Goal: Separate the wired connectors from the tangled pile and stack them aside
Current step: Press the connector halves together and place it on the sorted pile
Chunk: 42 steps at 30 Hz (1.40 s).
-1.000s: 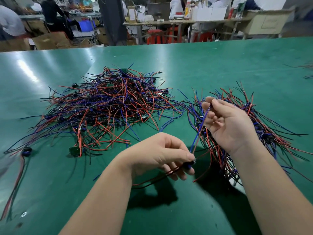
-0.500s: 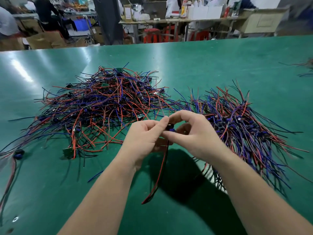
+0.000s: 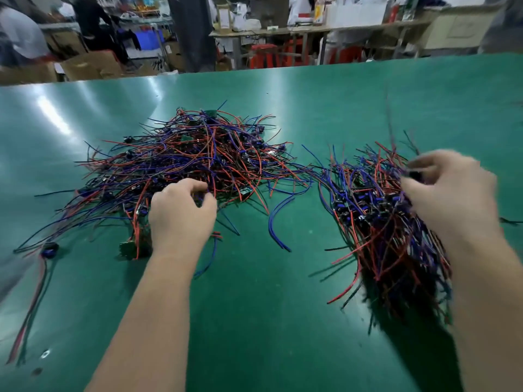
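The tangled pile (image 3: 198, 162) of red, blue and black wired connectors lies on the green table (image 3: 268, 321), left of centre. My left hand (image 3: 181, 216) is at its near edge, fingers curled into the wires there. At the right lies the sorted stack (image 3: 379, 230) of connectors, wires fanned toward me. My right hand (image 3: 450, 193) hovers over the stack's far right side, blurred. It pinches a dark wired connector (image 3: 416, 174) whose thin wires trail upward.
A loose connector (image 3: 49, 248) with long wires lies at the left edge. A small green circuit board (image 3: 126, 249) sits by my left wrist. A blue wire (image 3: 276, 222) curves between the two heaps. Workbenches and people stand beyond the table's far edge.
My hands have parted from the middle. The right hand carried the connector right over the sorted stack. The left hand reached forward into the tangled pile.
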Available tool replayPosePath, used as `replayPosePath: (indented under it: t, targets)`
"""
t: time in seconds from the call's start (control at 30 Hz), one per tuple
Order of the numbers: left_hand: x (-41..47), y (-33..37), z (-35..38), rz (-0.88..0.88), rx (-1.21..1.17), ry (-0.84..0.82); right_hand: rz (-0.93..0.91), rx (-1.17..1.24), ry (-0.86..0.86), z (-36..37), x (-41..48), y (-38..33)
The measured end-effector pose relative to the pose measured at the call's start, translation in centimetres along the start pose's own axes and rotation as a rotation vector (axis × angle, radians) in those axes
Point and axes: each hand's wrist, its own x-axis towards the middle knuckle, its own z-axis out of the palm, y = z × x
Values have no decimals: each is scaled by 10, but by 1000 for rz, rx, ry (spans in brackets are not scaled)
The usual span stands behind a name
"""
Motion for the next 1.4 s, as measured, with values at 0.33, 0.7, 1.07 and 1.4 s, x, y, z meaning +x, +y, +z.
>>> replayPosePath:
  t: [0.33, 0.7, 1.07, 1.4]
  targets:
    - [9, -18, 4, -134, 241, 17, 57, -300, -261, 8, -9, -10]
    - [2, 16, -9, -147, -1111, 38, -128, 11, -272, 22, -25, -33]
    - [-37, 47, -1, 361, -1214, -753, -172, 644, -778, 39, -51, -60]
    - [-40, 60, -6, 25, -1435, -758, -39, 1009, -627, 50, -64, -73]
